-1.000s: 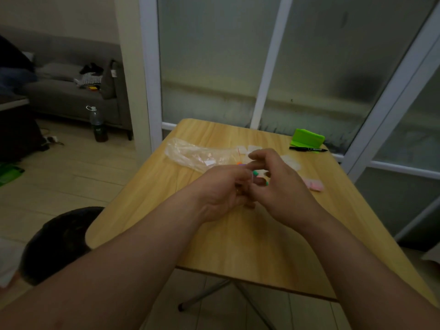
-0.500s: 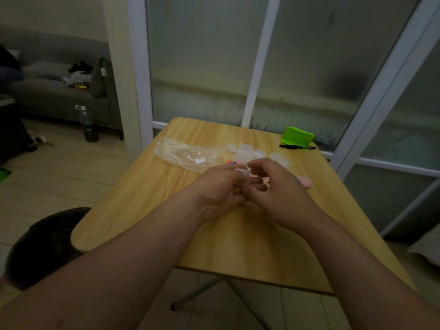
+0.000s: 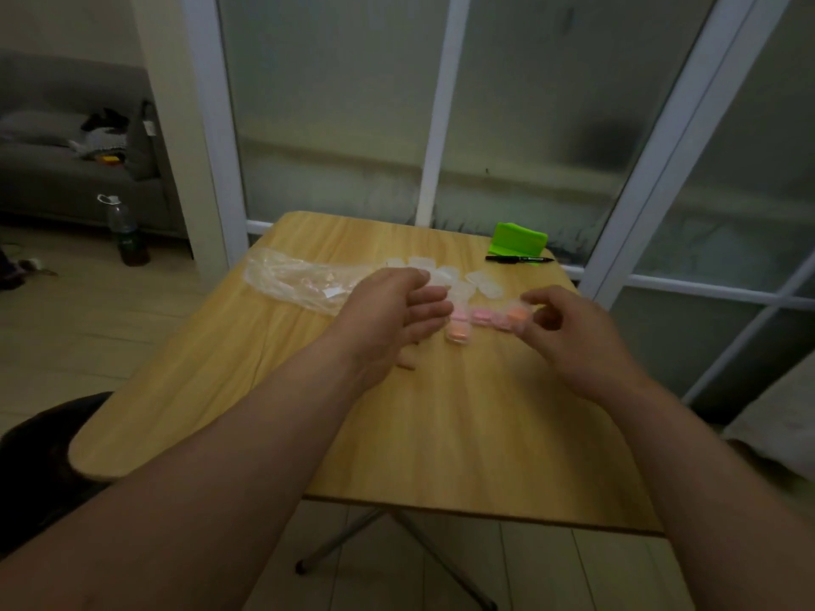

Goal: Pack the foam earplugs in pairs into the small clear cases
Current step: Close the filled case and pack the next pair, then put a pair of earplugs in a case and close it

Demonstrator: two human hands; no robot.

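On the wooden table [image 3: 441,434] lies a short row of small clear cases, closed and filled. One with orange earplugs [image 3: 458,332] sits nearest me, and one with pink earplugs [image 3: 480,315] lies behind it. My right hand [image 3: 573,332] pinches another case with orange earplugs [image 3: 515,317] at the row's right end, low over the table. My left hand [image 3: 397,315] hovers just left of the row with its fingers stretched out, holding nothing. Several empty clear cases [image 3: 485,284] lie behind the row.
A crumpled clear plastic bag [image 3: 300,280] lies at the table's left, partly behind my left hand. A green holder [image 3: 518,238] and a black pen [image 3: 520,258] sit at the far right corner. A bottle [image 3: 125,235] stands on the floor at left.
My hands were joined at the table's middle, working on one case. They have parted: the right hand moved right with the case, and the left hand let go and its fingers straightened.
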